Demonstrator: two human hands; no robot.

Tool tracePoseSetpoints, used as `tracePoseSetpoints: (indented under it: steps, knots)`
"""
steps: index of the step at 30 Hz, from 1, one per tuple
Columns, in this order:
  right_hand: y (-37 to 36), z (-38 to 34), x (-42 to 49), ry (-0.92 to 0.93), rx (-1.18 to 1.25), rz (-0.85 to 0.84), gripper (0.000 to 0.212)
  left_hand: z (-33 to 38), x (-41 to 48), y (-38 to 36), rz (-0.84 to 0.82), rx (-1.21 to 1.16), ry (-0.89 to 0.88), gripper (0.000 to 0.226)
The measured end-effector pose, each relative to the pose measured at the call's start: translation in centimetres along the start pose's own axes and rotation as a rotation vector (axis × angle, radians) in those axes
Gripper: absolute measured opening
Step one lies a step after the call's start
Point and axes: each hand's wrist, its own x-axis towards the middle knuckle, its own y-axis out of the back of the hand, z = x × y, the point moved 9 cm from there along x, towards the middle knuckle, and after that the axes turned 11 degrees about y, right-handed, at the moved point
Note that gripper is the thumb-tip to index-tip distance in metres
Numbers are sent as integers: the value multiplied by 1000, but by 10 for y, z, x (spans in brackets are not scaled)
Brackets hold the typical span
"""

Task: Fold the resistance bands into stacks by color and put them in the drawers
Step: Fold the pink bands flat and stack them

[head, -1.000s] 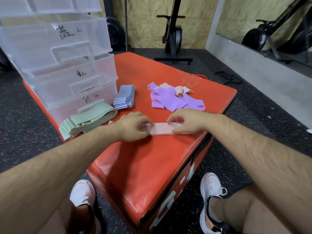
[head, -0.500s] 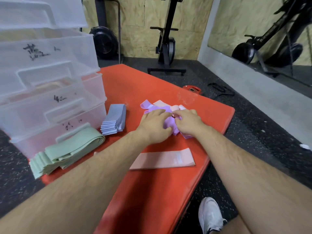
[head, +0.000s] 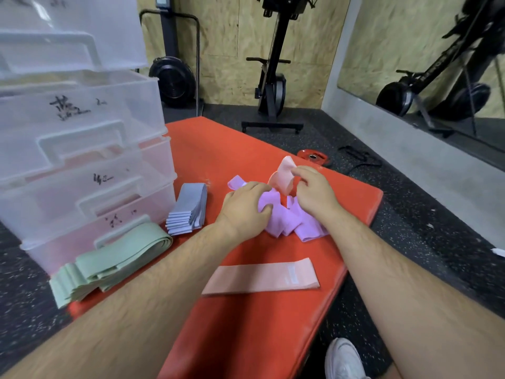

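Note:
On the red box (head: 246, 337) lies a loose heap of purple bands (head: 289, 218). My left hand (head: 244, 207) rests on the heap with its fingers curled into the purple fabric. My right hand (head: 314, 191) pinches a pink band (head: 282, 175) and lifts it off the heap. One pink band (head: 262, 279) lies flat near the front edge. A folded green stack (head: 109, 265) and a folded blue-grey stack (head: 187, 209) sit beside the clear plastic drawers (head: 82, 149) at the left.
The drawer unit has several stacked drawers with handwritten labels and fills the box's left side. Beyond the box lie a red weight plate (head: 313, 157) and a black strap (head: 358, 160) on the dark floor. Exercise machines stand at the back wall. My white shoe (head: 344, 359) is below.
My hands left the flattened pink band near the front edge and moved forward to the heap. The right hand has now pulled a second pink band up out of the purple ones.

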Motion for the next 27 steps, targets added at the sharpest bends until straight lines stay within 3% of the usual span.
tracePoseSetpoints:
  steps: [5,10,14,18,21,27]
  knots:
    - [49,-51,2,145,133,164,49,6,-15,38,94,-133,-31,43]
    - [75,-109,-7,238,330,210,46,7,-33,74,169,-358,-42,45]
    - [72,-146,-25,291,413,163,41,0,-44,92,189,-514,-18,70]
    - [58,-157,-48,292,387,94,36,-16,-48,102,239,-384,27,87]
    - [49,-153,-55,213,386,52,34,-23,-53,97,101,-498,104,66]
    - [39,-140,-62,129,347,4,27,-19,-66,112,106,-574,122,29]
